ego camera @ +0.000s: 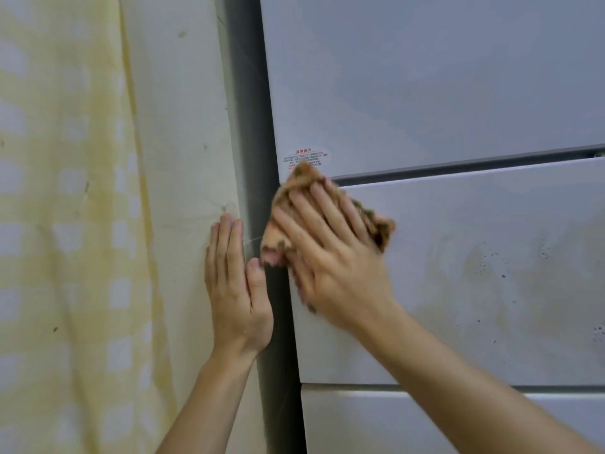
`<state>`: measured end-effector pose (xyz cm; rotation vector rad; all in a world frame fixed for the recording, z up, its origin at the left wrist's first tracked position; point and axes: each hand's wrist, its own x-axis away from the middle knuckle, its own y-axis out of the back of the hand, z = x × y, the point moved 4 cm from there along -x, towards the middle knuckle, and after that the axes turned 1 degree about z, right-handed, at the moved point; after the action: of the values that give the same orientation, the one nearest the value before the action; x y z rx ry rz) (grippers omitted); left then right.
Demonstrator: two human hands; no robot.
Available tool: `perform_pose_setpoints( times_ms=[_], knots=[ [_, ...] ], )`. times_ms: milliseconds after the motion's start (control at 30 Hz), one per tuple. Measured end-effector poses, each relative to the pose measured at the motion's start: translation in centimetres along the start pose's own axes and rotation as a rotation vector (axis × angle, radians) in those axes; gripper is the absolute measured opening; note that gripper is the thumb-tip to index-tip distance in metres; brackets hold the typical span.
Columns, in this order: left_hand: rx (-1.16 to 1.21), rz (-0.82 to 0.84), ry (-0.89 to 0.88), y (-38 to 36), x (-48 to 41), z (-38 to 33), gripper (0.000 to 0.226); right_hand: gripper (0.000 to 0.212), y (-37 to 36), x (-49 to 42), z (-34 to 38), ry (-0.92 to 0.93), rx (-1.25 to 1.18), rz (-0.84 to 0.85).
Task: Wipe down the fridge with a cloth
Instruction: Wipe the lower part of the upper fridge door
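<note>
The fridge [458, 93] fills the right side, with pale grey doors split by horizontal gaps and a dark grey left side panel [255, 132]. My right hand [330, 253] lies flat with straight fingers on an orange-and-brown patterned cloth [281, 234], pressing it against the top left corner of the middle door [474, 273]. The cloth's upper tip covers part of a small white sticker with red text [306, 157] on the upper door. My left hand [235, 286] rests flat against the wall beside the fridge, thumb touching the dark side panel.
A stained cream wall [183, 158] stands left of the fridge. A yellow-and-white patterned curtain [65, 224] hangs further left. The middle door shows dark specks and smears at its right part [491, 267]. A lower door [393, 421] begins below.
</note>
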<state>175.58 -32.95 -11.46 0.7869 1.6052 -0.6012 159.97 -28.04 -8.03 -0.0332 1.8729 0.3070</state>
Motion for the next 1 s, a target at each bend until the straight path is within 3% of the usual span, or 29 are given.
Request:
perform_pose_setpoints(
  times_ms=[133, 267, 367, 500, 600, 733, 833, 1000],
  knots=[
    [0.097, 0.018, 0.015, 0.6, 0.0, 0.2, 0.056, 0.052, -0.7, -0.4, 0.9, -0.058, -0.011, -0.036],
    [0.100, -0.019, 0.016, 0.8, -0.3, 0.0, 0.053, 0.053, -1.9, 8.3, 2.7, 0.091, -0.051, 0.045],
    [0.072, -0.046, 0.031, 0.3, 0.0, -0.9, 0.056, 0.069, -2.2, 14.1, 3.0, 0.194, 0.015, 0.159],
    [-0.025, -0.060, 0.018, -0.5, 0.4, -2.1, 0.055, 0.072, -0.9, 14.2, 0.8, 0.254, -0.022, 0.190],
    [-0.047, -0.032, -0.004, -1.2, 0.7, -3.2, 0.055, 0.057, 1.5, 10.2, -2.9, 0.100, -0.025, 0.050],
    [-0.059, 0.009, -0.041, -2.1, 0.5, -5.1, 0.056, 0.053, 3.8, 3.3, -7.0, -0.142, 0.072, -0.120],
    [-0.063, 0.029, -0.056, -3.0, 0.6, -6.2, 0.058, 0.053, 3.5, 2.5, -6.7, -0.216, 0.092, -0.124],
    [-0.119, 0.043, -0.046, -4.1, 1.7, -6.9, 0.058, 0.058, 2.5, 10.0, -4.4, -0.169, 0.063, -0.015]
  ],
)
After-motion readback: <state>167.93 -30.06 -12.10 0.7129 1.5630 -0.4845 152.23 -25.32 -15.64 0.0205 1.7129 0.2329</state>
